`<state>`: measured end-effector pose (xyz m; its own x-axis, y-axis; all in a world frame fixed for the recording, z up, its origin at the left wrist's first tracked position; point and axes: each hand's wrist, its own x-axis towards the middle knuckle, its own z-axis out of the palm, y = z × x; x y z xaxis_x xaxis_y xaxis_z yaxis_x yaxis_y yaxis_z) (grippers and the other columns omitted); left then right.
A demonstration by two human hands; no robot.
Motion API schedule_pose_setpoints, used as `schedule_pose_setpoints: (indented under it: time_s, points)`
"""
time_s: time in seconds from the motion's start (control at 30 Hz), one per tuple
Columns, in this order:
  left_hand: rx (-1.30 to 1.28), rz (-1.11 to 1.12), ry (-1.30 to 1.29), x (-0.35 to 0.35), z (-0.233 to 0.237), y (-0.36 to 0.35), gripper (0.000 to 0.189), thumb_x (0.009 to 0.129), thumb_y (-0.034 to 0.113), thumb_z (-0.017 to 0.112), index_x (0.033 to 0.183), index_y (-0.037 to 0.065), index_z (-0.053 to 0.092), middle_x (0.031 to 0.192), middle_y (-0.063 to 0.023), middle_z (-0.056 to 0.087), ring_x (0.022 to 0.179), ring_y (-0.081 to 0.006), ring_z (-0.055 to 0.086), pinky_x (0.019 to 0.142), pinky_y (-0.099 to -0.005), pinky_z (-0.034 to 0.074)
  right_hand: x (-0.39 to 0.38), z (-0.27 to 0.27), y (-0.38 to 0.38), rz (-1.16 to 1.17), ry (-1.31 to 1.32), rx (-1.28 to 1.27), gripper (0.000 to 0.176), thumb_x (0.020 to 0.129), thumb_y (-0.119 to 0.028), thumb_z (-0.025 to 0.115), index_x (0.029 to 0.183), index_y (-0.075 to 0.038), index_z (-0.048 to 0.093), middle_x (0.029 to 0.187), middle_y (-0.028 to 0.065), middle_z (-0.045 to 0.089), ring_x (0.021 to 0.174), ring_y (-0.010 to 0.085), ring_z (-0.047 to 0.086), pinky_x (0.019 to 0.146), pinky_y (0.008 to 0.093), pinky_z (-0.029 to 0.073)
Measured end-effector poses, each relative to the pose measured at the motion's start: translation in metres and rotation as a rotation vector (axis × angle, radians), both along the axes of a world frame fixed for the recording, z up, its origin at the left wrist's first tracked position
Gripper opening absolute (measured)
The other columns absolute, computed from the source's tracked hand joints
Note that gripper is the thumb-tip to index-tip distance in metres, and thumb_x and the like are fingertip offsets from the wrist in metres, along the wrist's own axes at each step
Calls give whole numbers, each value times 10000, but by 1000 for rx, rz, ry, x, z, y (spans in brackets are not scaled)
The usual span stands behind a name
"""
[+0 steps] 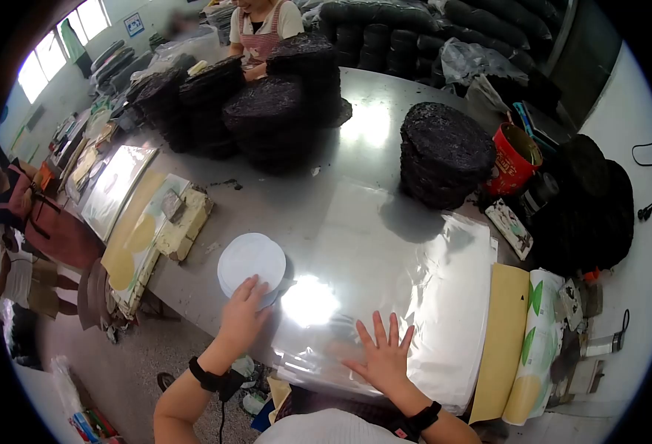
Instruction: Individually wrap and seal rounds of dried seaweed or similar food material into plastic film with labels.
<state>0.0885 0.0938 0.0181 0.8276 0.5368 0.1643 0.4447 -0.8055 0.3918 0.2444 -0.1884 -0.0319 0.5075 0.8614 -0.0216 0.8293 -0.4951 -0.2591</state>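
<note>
My left hand (245, 314) lies on the lower edge of a small pile of white round discs (252, 260), fingertips on the top one and thumb apart. Under my right hand (385, 358) is a stack of clear plastic sheets (444, 296); its fingers are spread wide and hold nothing. The discs rest on the metal table (303, 200), left of the plastic sheets. Bright glare covers part of the sheets between my hands. Past the sheets stands a tall stack of black round layers (444, 155).
More black stacks (263, 111) stand at the far left, before a person in a striped apron (259, 41). A red tub (515, 157) sits at the right. Yellow paper (500, 333) and a printed roll (537, 340) line the right edge. A pale block (184, 226) lies left.
</note>
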Motion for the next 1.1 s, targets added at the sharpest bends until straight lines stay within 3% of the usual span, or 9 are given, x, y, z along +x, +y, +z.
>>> schedule_pose_setpoints:
  time_s: [0.27,0.4,0.57,0.7,0.83,0.87,0.97,1.07,1.1]
  points:
    - [66,-70,-106,-3,-14,44,233,830,67,707,1062,76,711,1084,-101,694,951,-308,672,776,-402,547,26,6,-18,59,51,44,758,926,-561,587,1550,-178,391,1626,132,294,1503,329,268,1161,693,109]
    - [0,-38,-139,1,-21,48,212,811,48,721,1022,64,719,999,-127,648,903,-327,632,736,-405,512,140,98,29,-83,-200,400,683,891,-370,681,1474,-92,458,1559,155,398,1468,406,309,1178,665,105]
    - [0,-14,-229,17,-21,46,227,823,18,697,1043,61,734,975,-138,599,900,-317,589,740,-392,498,303,156,99,-56,-606,562,253,858,-167,700,1074,-39,668,1428,174,538,1430,371,378,1212,526,231]
    - [-34,7,-215,18,-23,47,280,848,-11,656,1100,80,740,956,-118,592,880,-293,582,728,-377,492,333,163,111,10,-650,152,177,820,-224,742,867,-56,713,1383,136,594,1404,347,428,1215,516,235]
    - [-118,78,-219,13,-17,54,294,868,-41,618,1119,64,729,961,-122,616,873,-291,602,733,-373,491,334,182,106,-14,-188,129,191,800,-237,768,868,-64,723,1379,122,609,1387,307,464,1133,430,391]
    - [-156,105,-236,11,-17,57,300,873,-50,608,1126,60,726,964,-123,624,871,-290,609,735,-372,491,334,180,104,13,-275,115,161,806,-195,773,877,-61,717,1390,121,603,1372,308,478,1064,411,457]
    - [-63,117,-393,32,12,53,323,871,-73,585,1147,37,713,1002,-132,654,904,-293,637,773,-370,504,347,171,97,-10,-79,235,151,809,-137,772,900,-43,698,1372,150,613,1352,304,505,1049,397,455]
    - [-218,-25,-485,68,32,19,430,792,-97,623,1189,43,712,1169,-147,682,1064,-310,663,892,-355,532,368,193,90,-174,763,466,147,863,-100,740,957,-16,664,1276,130,664,1228,174,569,1012,302,421]
    - [-285,-81,-522,82,35,2,455,775,-96,635,1198,51,713,1204,-148,685,1096,-314,664,915,-354,535,375,191,87,-197,768,505,157,919,-159,695,992,-24,660,1159,67,673,1091,142,594,948,284,430]
